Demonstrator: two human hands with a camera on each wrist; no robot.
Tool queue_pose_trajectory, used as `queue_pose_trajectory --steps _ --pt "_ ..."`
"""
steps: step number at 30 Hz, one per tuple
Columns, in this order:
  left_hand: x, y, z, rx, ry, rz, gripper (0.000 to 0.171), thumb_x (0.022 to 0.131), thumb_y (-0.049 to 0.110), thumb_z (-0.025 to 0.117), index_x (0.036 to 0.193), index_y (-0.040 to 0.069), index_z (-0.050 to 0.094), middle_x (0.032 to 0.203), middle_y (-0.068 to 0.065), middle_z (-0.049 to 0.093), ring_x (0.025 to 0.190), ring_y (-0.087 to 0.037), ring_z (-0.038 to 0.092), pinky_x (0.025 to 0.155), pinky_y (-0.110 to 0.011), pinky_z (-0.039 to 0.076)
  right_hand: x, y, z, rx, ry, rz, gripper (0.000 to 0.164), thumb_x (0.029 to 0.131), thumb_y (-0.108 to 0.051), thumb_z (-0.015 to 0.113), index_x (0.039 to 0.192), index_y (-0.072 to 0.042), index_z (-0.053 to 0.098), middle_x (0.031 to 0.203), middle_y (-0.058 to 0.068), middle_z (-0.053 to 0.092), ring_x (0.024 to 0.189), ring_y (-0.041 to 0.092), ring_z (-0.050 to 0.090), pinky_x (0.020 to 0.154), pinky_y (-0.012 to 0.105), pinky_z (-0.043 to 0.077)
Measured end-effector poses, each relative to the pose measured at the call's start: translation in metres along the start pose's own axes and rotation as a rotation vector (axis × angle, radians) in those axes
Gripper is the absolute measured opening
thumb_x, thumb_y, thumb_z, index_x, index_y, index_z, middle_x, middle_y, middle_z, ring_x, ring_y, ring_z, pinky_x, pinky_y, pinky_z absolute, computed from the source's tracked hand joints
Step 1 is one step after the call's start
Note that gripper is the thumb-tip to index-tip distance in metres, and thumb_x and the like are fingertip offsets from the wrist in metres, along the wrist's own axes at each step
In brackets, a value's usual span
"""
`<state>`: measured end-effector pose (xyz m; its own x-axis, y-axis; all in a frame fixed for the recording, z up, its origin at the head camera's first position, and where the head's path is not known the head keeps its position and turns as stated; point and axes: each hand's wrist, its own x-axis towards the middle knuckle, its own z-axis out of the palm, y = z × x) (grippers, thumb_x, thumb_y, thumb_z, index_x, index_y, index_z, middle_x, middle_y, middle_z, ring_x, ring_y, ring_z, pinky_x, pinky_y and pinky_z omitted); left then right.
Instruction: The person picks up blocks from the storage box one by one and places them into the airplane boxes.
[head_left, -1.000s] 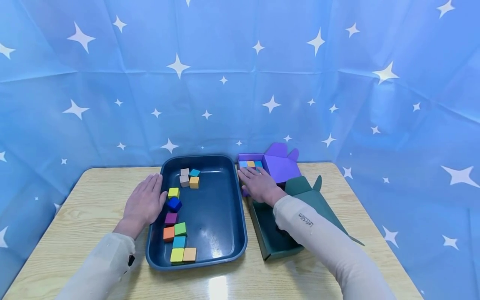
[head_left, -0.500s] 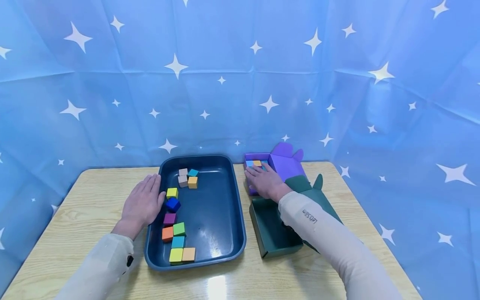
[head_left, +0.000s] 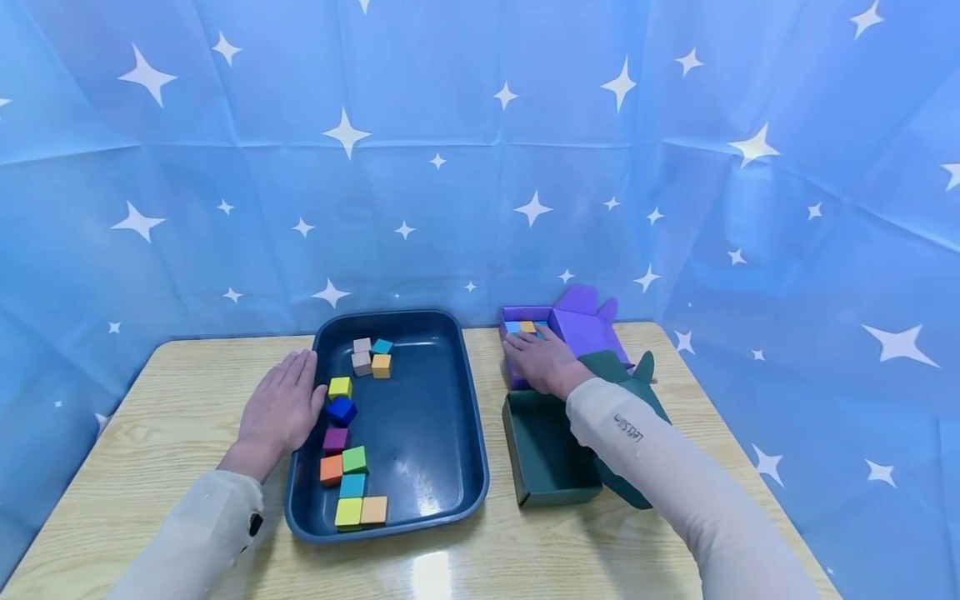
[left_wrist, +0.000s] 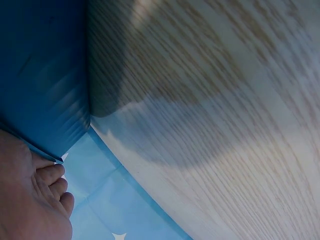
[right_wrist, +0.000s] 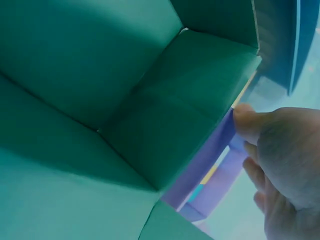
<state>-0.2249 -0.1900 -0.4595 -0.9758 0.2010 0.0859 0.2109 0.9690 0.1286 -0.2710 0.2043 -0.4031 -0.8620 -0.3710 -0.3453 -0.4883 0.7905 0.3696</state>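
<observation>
My left hand (head_left: 283,408) rests along the left rim of a dark blue tray (head_left: 420,433), its fingers straight and together. In the left wrist view the fingers (left_wrist: 57,182) lie by the tray's rim. My right hand (head_left: 543,362) touches the left side of an open purple box (head_left: 517,379), fingers extended forward. In the right wrist view its thumb (right_wrist: 245,117) is at the purple box's corner. Light blue, orange and teal cubes show inside that box; the hand hides part of it. An open dark green box (head_left: 551,458) stands just in front, under the right forearm.
Several coloured cubes lie along the tray's left side, including a blue cube (head_left: 342,410) and a yellow cube (head_left: 341,388). The purple lid (head_left: 585,329) and green lid (head_left: 648,392) fold out to the right. A starred blue cloth (head_left: 435,208) hangs behind the wooden table (head_left: 187,400).
My right hand and the purple box have moved right, away from the tray. The green box has turned and shifted slightly right. My left hand stays on the tray's rim.
</observation>
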Motion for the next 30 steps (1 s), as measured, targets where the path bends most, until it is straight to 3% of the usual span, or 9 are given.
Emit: queue_pose_trajectory --steps 9,30 --pt "-0.001 0.0 -0.001 -0.003 0.001 0.002 0.068 0.102 0.034 0.044 0.153 -0.004 0.019 0.158 -0.025 0.025 0.146 -0.044 0.021 0.121 -0.057 0.019 -0.006 0.01 0.008 0.024 0.018 -0.002 0.058 0.103 -0.027 0.046 0.155 -0.012 0.026 0.162 0.005 0.026 0.151 0.024 0.023 0.124 0.052 0.013" --pt "-0.002 0.001 -0.002 -0.006 -0.001 0.006 0.068 0.102 0.034 0.044 0.153 -0.004 0.019 0.157 -0.026 0.025 0.146 -0.044 0.022 0.12 -0.058 0.02 -0.024 0.039 0.024 0.088 0.03 0.037 0.058 0.1 -0.01 0.051 0.153 -0.009 0.029 0.16 0.01 0.03 0.149 0.029 0.028 0.122 0.055 0.017"
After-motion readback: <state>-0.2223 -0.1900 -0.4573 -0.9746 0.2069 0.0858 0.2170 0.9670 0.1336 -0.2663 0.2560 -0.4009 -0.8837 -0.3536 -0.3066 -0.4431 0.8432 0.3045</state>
